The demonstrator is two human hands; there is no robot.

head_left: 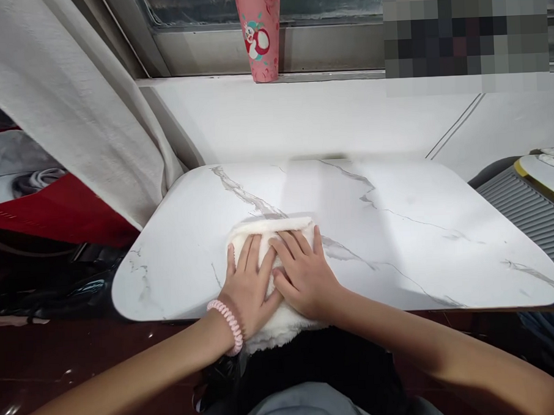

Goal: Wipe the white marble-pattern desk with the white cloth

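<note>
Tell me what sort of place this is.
Perhaps a room in a home: a curtain hangs beside the window, a cup stands on its sill, and a table sits below.

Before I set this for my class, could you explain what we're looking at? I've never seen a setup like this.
There is no machine here: these are a person's own bare hands. The single picture comes from a camera worn on the head, looking forward and down, so the forearms reach in from the bottom corners.

The left hand, with a pink coiled band at its wrist, and the right hand lie palm down, side by side, on a fluffy white cloth. They rest on it rather than lift it. The cloth lies on a white, marble-patterned table, its near end reaching past the table's edge.

Beyond, a pink cup stands on the window ledge; a pale curtain hangs at the left.
</note>
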